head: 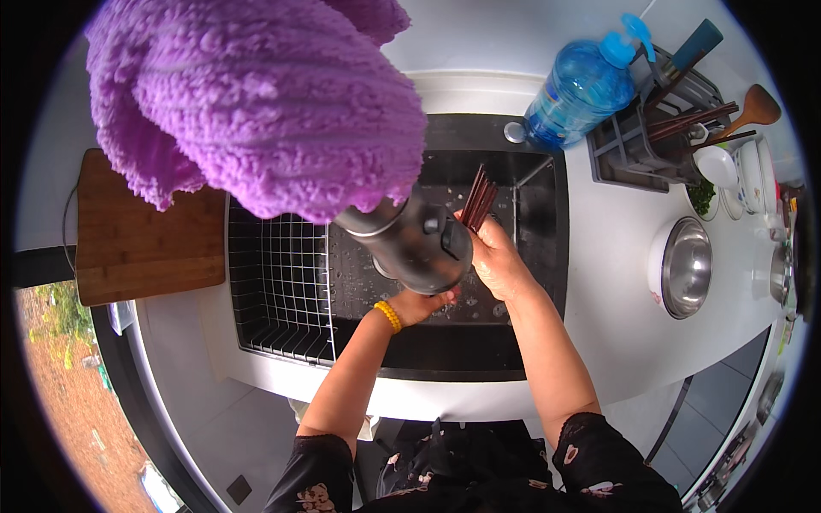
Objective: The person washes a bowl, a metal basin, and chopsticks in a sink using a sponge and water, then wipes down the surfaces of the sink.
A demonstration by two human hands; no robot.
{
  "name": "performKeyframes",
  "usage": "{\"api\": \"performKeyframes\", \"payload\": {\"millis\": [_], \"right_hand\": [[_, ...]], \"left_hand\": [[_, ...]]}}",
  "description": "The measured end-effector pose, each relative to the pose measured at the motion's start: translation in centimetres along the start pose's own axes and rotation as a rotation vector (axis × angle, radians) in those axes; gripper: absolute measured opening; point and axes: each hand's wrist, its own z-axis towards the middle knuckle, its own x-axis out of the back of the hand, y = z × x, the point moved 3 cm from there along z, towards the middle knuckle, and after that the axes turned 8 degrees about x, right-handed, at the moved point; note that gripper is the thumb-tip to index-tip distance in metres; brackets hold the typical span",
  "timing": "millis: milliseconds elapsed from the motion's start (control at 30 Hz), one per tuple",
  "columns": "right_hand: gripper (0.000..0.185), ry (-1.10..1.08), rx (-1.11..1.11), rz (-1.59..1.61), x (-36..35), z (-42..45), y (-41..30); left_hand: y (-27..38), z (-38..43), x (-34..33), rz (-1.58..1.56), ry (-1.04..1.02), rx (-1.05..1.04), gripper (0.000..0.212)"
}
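A bundle of dark chopsticks point(479, 197) is gripped in my right hand point(497, 256), over the black sink point(449, 349). My left hand point(414, 306), with a yellow beaded bracelet point(387, 316) at the wrist, reaches under the black faucet head point(426, 253). The faucet covers part of its fingers, so whether it holds anything does not show. Water drops lie on the sink floor, and my right hand looks wet. A purple fluffy cloth point(269, 109) hangs over the faucet's upper part.
A wire basket point(292, 282) fills the sink's left side, beside a wooden cutting board point(151, 237). At the back right stand a blue pump bottle point(577, 93) and a grey utensil rack point(632, 154). A metal bowl point(687, 268) and several dishes point(753, 176) are on the right counter.
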Motion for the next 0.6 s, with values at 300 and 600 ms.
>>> {"api": "performKeyframes", "payload": {"millis": [300,600], "right_hand": [[0.019,0.243,-0.226,0.359,1.5,-0.1,4.7],[0.021,0.246,-0.200,-0.030,2.7,1.0,15.1]], "left_hand": [[4.5,-1.5,-0.7,-0.307,0.007,0.103,0.027],[4.7,-4.8,-2.1,-0.658,0.300,0.491,0.013]]}}
